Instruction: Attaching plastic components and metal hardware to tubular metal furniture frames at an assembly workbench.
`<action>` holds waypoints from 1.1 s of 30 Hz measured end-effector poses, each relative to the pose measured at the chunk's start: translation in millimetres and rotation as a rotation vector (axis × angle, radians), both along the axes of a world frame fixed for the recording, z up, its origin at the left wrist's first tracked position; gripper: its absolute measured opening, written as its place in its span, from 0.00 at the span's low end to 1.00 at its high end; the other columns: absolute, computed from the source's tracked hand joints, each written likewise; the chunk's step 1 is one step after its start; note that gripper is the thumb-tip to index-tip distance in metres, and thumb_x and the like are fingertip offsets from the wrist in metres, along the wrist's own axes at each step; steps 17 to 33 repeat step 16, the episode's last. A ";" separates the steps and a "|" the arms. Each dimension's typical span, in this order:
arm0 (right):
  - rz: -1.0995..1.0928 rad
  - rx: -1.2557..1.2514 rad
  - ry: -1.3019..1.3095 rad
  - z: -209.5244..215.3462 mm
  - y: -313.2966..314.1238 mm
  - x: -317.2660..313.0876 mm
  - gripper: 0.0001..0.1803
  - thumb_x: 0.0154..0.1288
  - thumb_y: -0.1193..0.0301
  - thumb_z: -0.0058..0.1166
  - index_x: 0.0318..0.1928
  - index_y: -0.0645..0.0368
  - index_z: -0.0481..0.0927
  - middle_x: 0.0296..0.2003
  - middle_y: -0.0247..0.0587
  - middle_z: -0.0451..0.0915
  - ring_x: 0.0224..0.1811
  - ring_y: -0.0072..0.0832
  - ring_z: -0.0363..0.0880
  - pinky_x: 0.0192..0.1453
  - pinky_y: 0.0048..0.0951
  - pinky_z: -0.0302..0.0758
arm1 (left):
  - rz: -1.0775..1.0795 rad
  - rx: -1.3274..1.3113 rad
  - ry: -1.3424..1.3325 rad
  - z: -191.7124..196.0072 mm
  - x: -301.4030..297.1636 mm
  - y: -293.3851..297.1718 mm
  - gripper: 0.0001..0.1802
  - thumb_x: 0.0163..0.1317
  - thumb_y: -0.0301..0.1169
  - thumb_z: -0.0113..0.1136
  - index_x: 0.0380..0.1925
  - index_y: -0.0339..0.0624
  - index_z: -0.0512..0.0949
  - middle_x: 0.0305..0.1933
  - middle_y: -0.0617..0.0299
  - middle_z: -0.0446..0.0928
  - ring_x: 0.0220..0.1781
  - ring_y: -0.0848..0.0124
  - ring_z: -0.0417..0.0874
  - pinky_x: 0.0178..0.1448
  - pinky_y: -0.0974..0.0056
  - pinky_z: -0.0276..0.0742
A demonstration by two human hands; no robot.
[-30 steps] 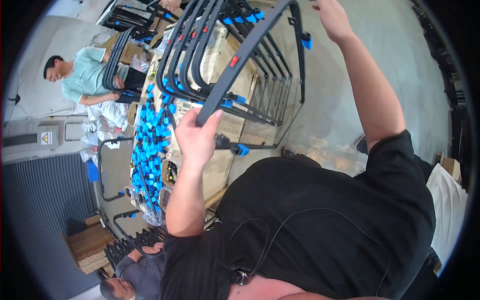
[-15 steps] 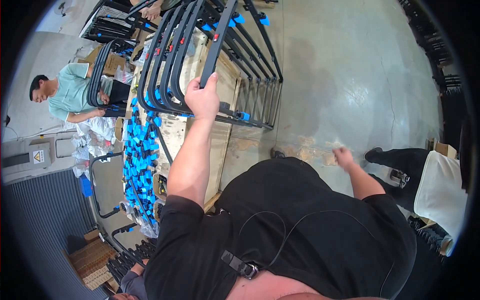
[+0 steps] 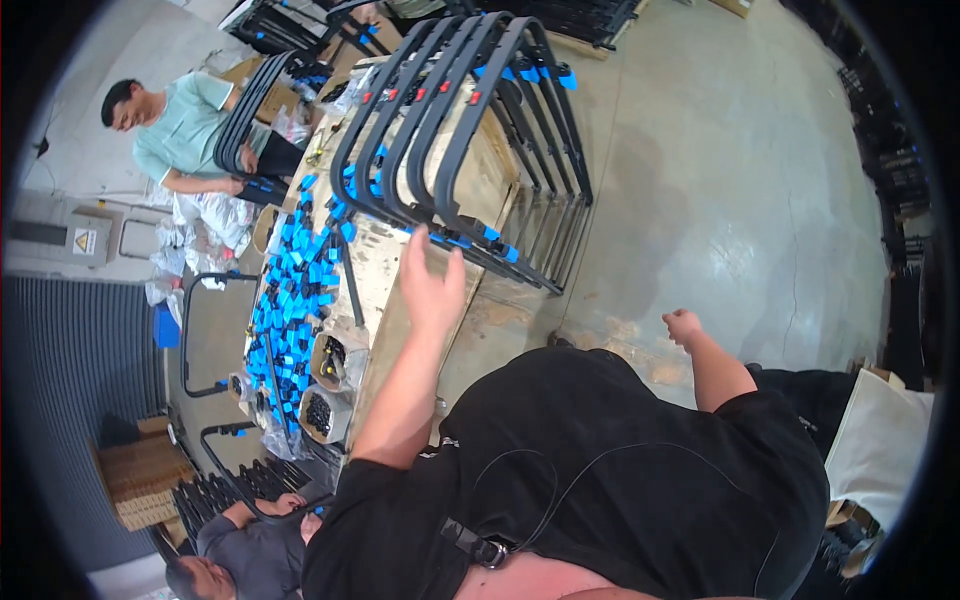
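Observation:
My left hand (image 3: 432, 287) is raised just in front of the black tubular frames (image 3: 470, 150), its fingers and thumb apart and nothing held. These bent metal frames stand in a row on the table's near side, with red buttons on their upper bars and blue plastic parts at their lower ends. A small gap seems to separate my fingertips from the nearest frame's lower corner. Out to the right, over the floor, my right hand (image 3: 683, 327) hangs with its fingers curled in and nothing visible in them.
Blue and black plastic parts (image 3: 300, 290) are heaped on the wooden table (image 3: 388, 268). Boxes of small black parts (image 3: 322, 412) sit at its near end. One person (image 3: 195, 125) holds several frames beyond the table; another (image 3: 250, 535) is at lower left. A white-covered object (image 3: 880, 450) stands right.
My left hand has let go of the frame it gripped and opened. The view has shifted, so the frames appear farther right and lower. My right hand has risen slightly less blurred.

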State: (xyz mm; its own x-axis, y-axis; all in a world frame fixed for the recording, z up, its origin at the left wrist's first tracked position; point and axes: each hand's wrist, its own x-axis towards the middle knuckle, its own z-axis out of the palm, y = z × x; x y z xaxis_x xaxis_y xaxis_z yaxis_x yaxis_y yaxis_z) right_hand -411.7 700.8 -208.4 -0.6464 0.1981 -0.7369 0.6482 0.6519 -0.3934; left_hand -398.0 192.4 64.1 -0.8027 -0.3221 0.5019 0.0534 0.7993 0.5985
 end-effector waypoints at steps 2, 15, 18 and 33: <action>0.054 0.002 0.014 7.6 -32.9 -21.6 0.24 0.65 0.55 0.58 0.51 0.62 0.81 0.30 0.44 0.83 0.28 0.36 0.83 0.32 0.39 0.79 | 0.042 0.219 -0.131 -42.3 61.7 -10.9 0.30 0.62 0.35 0.69 0.60 0.29 0.74 0.55 0.40 0.81 0.57 0.49 0.84 0.61 0.51 0.78; 0.856 -0.015 -0.047 -17.6 -245.6 -34.5 0.18 0.65 0.58 0.58 0.43 0.62 0.83 0.27 0.44 0.84 0.24 0.37 0.82 0.30 0.40 0.80 | 1.008 1.011 -1.570 -331.2 627.8 -16.1 0.28 0.71 0.46 0.51 0.62 0.38 0.78 0.64 0.48 0.80 0.62 0.56 0.83 0.63 0.53 0.77; 0.881 -0.003 -0.034 -18.1 -260.3 -30.6 0.18 0.65 0.58 0.58 0.43 0.62 0.83 0.27 0.44 0.84 0.24 0.37 0.82 0.30 0.40 0.80 | 0.506 0.665 -1.850 -311.4 633.9 -21.3 0.30 0.75 0.45 0.42 0.68 0.40 0.74 0.68 0.48 0.77 0.70 0.61 0.78 0.71 0.58 0.72; 0.881 -0.003 -0.034 -18.1 -260.3 -30.6 0.18 0.65 0.58 0.58 0.43 0.62 0.83 0.27 0.44 0.84 0.24 0.37 0.82 0.30 0.40 0.80 | 0.506 0.665 -1.850 -311.4 633.9 -21.3 0.30 0.75 0.45 0.42 0.68 0.40 0.74 0.68 0.48 0.77 0.70 0.61 0.78 0.71 0.58 0.72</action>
